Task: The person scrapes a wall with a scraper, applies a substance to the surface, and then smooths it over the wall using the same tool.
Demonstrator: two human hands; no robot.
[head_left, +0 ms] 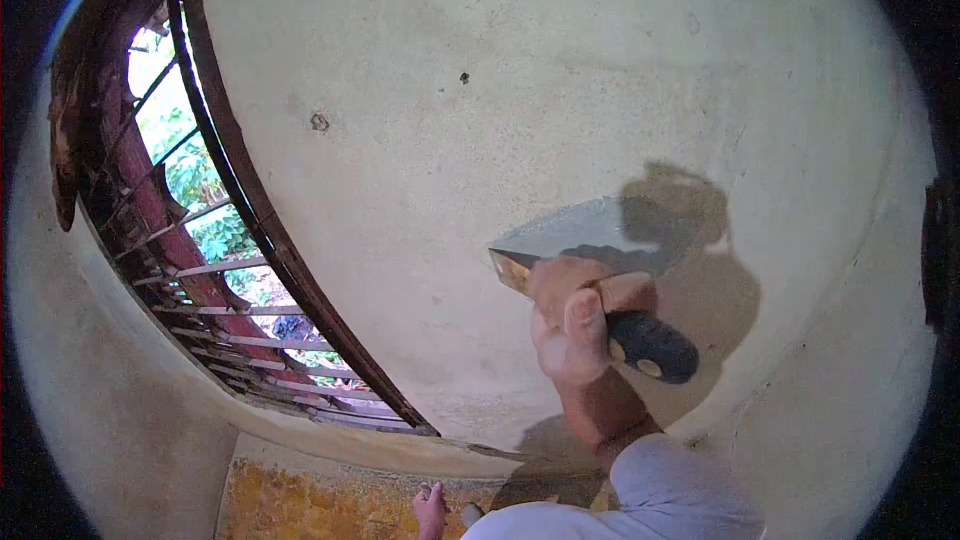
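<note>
My right hand [575, 325] grips a putty knife by its black handle [655, 347], fingers wrapped round it. The metal blade [512, 270] is up against the pale wall [430, 190], mostly covered by my fingers. Just above the blade, a grey, damp-looking patch [570, 225] spreads over the wall, partly under shadow. Far lower, at the bottom edge of the view, is my left hand [430, 512]. It looks small, with its fingers curled closed; what they hold, if anything, cannot be made out. A small grey shape [472, 514] lies beside it.
At left, a window opening with a dark frame [265, 210] and several thin bars [215, 267] shows greenery outside. Two small holes, one a dark hole [464, 78], mark the wall. Below runs a ledge [400, 445] above a yellowish, worn surface [310, 500].
</note>
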